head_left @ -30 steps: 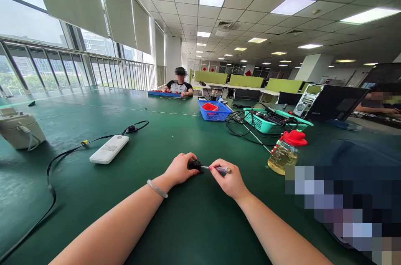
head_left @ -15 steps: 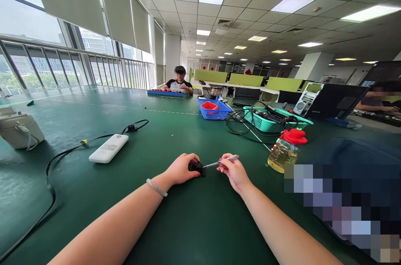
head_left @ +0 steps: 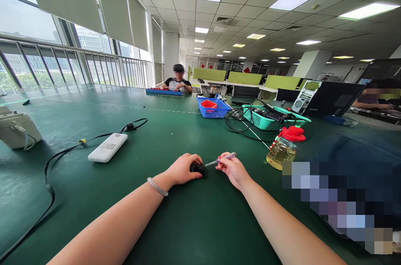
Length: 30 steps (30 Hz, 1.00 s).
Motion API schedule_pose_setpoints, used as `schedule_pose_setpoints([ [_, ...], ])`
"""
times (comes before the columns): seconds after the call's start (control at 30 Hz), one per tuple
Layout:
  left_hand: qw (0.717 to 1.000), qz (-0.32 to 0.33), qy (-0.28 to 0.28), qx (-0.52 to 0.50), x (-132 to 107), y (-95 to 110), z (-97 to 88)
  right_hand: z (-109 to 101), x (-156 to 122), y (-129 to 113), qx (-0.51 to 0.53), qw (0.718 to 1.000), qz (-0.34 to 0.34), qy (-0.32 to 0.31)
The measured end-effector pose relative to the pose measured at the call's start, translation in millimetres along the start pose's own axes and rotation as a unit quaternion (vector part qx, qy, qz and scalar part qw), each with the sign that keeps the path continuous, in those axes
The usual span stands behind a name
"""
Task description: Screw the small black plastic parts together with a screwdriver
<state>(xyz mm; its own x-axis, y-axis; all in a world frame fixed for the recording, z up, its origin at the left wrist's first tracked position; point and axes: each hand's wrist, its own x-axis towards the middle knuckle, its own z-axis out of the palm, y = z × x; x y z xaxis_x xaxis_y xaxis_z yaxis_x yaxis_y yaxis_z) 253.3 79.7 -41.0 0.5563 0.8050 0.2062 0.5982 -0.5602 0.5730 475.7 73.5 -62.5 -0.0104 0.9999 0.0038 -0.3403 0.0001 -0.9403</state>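
Note:
On the green tabletop, my left hand grips a small black block-shaped part, thumb on the near side and fingers over the far side. Its exact kind is too small to make out. My right hand pinches a screwdriver with a clear handle, its metal shaft pointing left. The tip meets or nearly meets the right side of the black part; I cannot tell whether it touches.
A white power bank and black cable lie to the left. At the right stands a red-lidded bottle. Farther back are a blue basket, a teal basket with cables, and a seated person.
The view has shifted slightly. My left hand and the black part have moved a little to the right, while the screwdriver in my right hand has moved slightly left and up.

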Motion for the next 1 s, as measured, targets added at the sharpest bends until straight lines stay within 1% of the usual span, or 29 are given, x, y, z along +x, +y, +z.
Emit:
schedule_pose_setpoints([
  [0.2,1.0,-0.005,-0.006,0.002,0.2,0.8,-0.4,-7.9,4.8,-0.2,0.041,0.999,0.015,0.011],
  [0.33,1.0,-0.009,-0.004,0.012,0.4,0.3,0.2,-8.2,4.7,-0.2,0.074,0.997,0.03,0.019],
  [0.43,1.0,-0.014,-0.005,0.017,0.8,-0.1,1.0,-6.5,3.1,-0.9,0.09,0.995,0.043,0.011],
  [0.53,1.0,-0.014,-0.002,0.024,1.1,-0.7,2.1,-3.8,1.7,-2.0,0.09,0.994,0.059,0.004],
  [0.7,0.999,-0.014,0.009,0.043,1.3,-1.2,3.6,-2.0,3.0,-2.7,0.099,0.992,0.065,0.046],
  [0.87,0.998,0.001,0.012,0.057,1.2,0.0,3.9,-4.8,5.5,-2.6,0.117,0.988,0.077,0.061],
  [1.0,0.998,-0.005,0.022,0.064,1.9,-1.1,4.3,-4.7,5.6,-2.9,0.088,0.992,0.072,0.06],
])
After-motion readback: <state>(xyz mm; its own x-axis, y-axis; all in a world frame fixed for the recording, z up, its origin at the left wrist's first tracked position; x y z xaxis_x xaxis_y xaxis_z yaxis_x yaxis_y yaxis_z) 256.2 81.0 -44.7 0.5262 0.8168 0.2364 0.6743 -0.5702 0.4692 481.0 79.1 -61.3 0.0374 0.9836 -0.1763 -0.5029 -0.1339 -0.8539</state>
